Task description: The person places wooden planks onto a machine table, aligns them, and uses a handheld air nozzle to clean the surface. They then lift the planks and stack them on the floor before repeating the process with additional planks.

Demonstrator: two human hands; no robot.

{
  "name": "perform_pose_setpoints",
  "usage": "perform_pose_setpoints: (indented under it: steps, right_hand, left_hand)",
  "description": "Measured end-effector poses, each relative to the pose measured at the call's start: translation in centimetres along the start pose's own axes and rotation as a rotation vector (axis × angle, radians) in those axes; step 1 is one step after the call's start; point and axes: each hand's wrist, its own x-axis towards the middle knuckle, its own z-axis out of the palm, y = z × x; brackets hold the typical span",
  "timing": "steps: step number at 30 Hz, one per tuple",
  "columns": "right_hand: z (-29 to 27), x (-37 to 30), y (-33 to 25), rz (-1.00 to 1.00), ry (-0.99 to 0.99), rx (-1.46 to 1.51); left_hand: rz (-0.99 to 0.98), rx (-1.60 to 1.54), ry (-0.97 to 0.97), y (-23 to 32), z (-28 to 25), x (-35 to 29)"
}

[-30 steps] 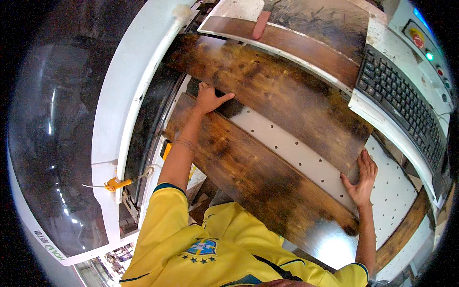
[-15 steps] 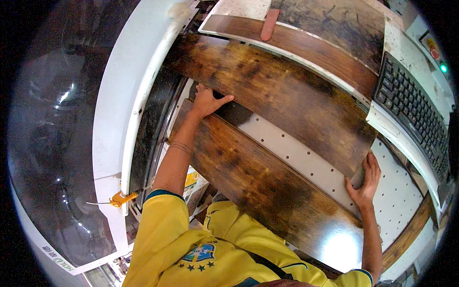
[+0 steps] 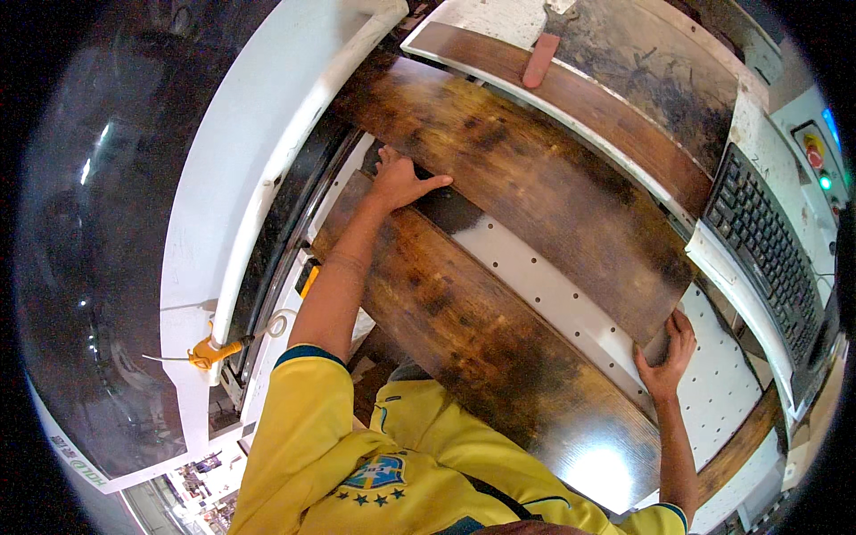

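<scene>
Two long dark-brown wooden boards lie side by side on a white perforated bed (image 3: pixel 557 290). My left hand (image 3: pixel 399 185) rests at the near edge of the far board (image 3: pixel 535 169), close to its left end, thumb stretched along the edge and fingers spread. At that board's near right corner, my right hand (image 3: pixel 667 358) cups it between thumb and fingers. Below the gap lies the near board (image 3: pixel 481 330), its right end bright with reflected light; my left forearm passes over its left part. The left fingertips' contact with the far board is partly hidden.
A white curved machine cover (image 3: pixel 201 232) with a dark window stands left, with an orange-handled tool (image 3: pixel 209 352) at its edge. Beyond the boards, a ledge carries a brown strip and a reddish block (image 3: pixel 541 61). A black keyboard (image 3: pixel 767 241) and control buttons (image 3: pixel 814 153) are at right.
The whole view has shifted and turned slightly. Both hands keep nearly the same places against the far board, and the boards show no clear movement on the bed.
</scene>
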Motion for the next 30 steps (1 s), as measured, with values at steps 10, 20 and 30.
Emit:
perform_pose_setpoints:
  steps: [10,20,30]
  right_hand:
    - [0.2,0.5,-1.2,0.06,-0.027,-0.124]
    - [0.7,0.4,-1.0,-0.054,0.041,-0.195]
    - [1.1,0.2,-0.5,0.111,-0.017,-0.14]
  left_hand:
    - [-0.128,-0.153,-0.189,2.3,-3.3,-1.0]
    - [-0.179,-0.179,-0.102,4.1,-2.3,-1.5]
    - [0.681,-0.708,0.289,11.8,-3.2,-18.5]
